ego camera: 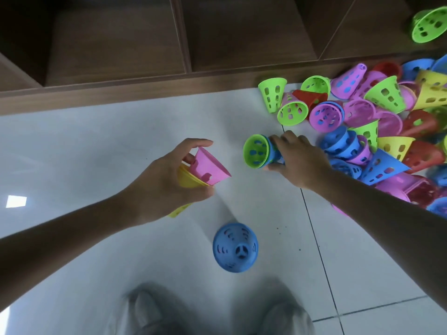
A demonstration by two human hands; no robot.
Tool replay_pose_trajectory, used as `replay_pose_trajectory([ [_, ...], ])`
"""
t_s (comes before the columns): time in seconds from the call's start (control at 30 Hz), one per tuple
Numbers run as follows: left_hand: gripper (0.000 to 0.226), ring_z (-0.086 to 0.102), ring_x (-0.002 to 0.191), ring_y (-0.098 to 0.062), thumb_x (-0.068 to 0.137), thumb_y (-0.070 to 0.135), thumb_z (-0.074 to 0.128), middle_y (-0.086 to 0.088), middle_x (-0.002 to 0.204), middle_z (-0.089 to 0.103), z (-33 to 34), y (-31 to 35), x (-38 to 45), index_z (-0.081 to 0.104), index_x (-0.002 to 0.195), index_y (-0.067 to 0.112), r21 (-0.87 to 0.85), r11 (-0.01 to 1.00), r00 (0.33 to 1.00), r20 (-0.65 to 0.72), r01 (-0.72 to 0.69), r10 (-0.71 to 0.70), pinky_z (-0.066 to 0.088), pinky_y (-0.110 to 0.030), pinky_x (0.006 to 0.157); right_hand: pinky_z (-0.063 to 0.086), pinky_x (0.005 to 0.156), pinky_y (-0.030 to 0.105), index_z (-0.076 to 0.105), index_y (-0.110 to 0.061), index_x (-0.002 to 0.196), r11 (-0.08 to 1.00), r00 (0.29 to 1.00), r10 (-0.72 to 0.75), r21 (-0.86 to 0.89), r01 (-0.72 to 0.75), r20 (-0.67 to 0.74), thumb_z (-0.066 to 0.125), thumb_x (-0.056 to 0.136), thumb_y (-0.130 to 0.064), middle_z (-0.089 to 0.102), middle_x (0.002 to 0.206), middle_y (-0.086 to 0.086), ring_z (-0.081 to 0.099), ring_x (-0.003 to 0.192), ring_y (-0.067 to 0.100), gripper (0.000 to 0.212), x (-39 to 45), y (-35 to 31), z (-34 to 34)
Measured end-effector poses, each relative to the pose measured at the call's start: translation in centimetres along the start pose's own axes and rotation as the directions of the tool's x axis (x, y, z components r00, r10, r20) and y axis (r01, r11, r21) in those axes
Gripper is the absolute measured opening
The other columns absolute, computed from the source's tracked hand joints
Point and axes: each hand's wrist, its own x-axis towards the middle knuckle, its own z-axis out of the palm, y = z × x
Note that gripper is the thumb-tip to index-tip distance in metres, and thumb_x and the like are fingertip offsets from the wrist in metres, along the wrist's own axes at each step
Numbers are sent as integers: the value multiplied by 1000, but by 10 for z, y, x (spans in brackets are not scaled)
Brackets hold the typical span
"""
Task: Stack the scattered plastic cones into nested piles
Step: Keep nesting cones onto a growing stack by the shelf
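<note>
White tiled floor point(96, 146) seen from above, bordered at the top by a brown wooden shelf unit point(145, 56). Heap of scattered cones point(377, 122), green, pink, blue, yellow and red, lies at the right against the shelf base. A blue nested pile point(235, 247) stands alone on the floor, narrow end up, between the two arms. Left hand point(167, 180), fingers curled, grips a pink cone point(209, 166) nested with what appears to be a yellow cone point(189, 177). Right hand point(298, 160), at the heap's edge, closes its grip on a green cone point(255, 151) nested in blue ones, mouth facing left
</note>
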Motion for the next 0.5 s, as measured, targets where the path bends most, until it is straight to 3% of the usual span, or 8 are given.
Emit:
replay_pose_trajectory([
  [0.2, 81, 66, 94, -15, 72, 35, 85, 8, 112, 58, -3, 18, -37, 41, 131, 70, -91, 995, 999, 26, 36, -34, 61, -35, 78, 52, 85, 47, 46, -26, 131, 883, 994, 98, 466, -63, -51, 68, 83, -58, 49, 114, 2, 56, 108, 32, 61, -57, -17, 5],
  [0.27, 82, 66, 94, -17, 67, 39, 79, 7, 112, 59, -4, 23, -51, 40, 131, 71, -90, 995, 999, 30, 42, -40, 61, -38, 79, 52, 86, 47, 50, -27, 125, 841, 992, 102, 540, -45, -77, 68, 81, -57, 49, 109, -1, 57, 103, 29, 56, -79, -25, 3],
  [0.37, 89, 66, 90, -15, 74, 32, 87, 16, 106, 57, -3, 25, -74, 34, 135, 69, 1, 1000, 999, 49, -5, 5, 62, -33, 70, 51, 83, 44, 51, -31, 121, 800, 991, 92, 600, -15, -97, 68, 80, -56, 45, 102, -8, 56, 95, 22, 51, -106, -33, 0],
  [0.5, 93, 63, 98, -9, 70, 24, 90, 20, 109, 55, -7, 32, -95, 29, 134, 53, 130, 984, 992, 26, -122, 120, 62, -29, 69, 49, 83, 41, 51, -34, 118, 765, 986, 71, 643, 44, -151, 71, 80, -51, 42, 97, -13, 52, 90, 17, 46, -130, -37, -5],
])
